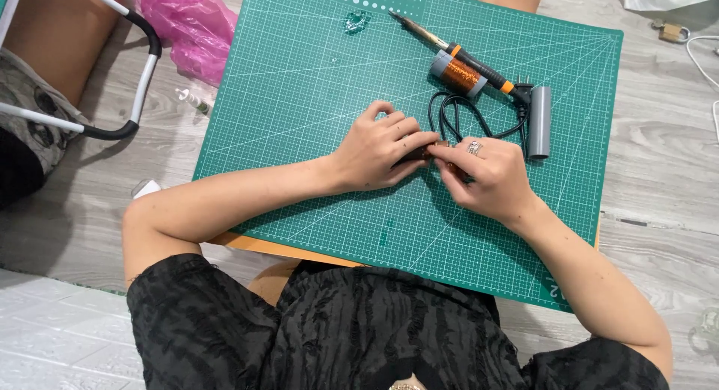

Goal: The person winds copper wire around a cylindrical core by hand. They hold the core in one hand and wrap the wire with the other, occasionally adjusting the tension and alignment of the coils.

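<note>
Both hands pinch one small dark part at mid-frame.
Left hand (382, 146) and right hand (487, 176) grip the small dark part (419, 153) over the green cutting mat (299, 98); a pink plastic bag (191, 26) lies upper left.

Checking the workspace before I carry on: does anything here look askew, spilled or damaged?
Nothing looks spilled or broken. The soldering iron lies slantwise on the green cutting mat, touching the copper wire spool, its black cord looping loosely toward both hands.

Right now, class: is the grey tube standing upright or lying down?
Lying down. The grey tube rests lengthwise on the green mat, its long side showing, right of the black cord.
</note>
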